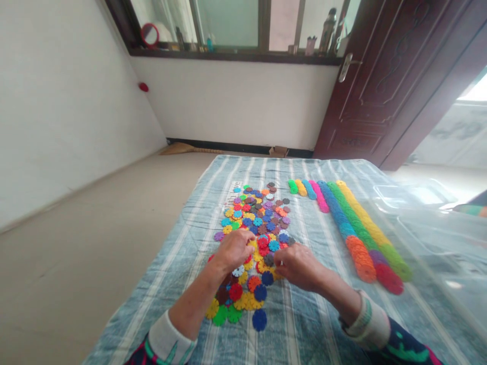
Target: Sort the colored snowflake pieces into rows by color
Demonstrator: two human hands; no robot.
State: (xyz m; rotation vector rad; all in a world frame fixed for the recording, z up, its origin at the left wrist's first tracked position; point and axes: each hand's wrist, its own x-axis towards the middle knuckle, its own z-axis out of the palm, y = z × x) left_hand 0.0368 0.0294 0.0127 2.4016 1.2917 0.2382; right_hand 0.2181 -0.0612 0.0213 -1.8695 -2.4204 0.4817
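Observation:
A loose pile of notched plastic interlocking discs (259, 292) in many colours is spread over the striped cloth (315, 314). My left hand (234, 251) is at the pile's left side, fingers curled and pinched beside yellow discs (256, 252). On the other side, my right hand (299, 264) is bent into a pinch close to a dark grey disc (269, 259). Whatever lies between either hand's fingertips is hidden or too small to name. Overlapping discs sorted by colour form long rows to the right, among them a yellow row (359, 215) and an orange group (360, 258).
Right of the rows stand a clear plastic container (433, 238) and a transparent lid (414, 193). Short rows, including a pink one (318, 196), lie toward the far edge. Beyond the table are a broom (182, 148) on the floor and a brown door (375, 86).

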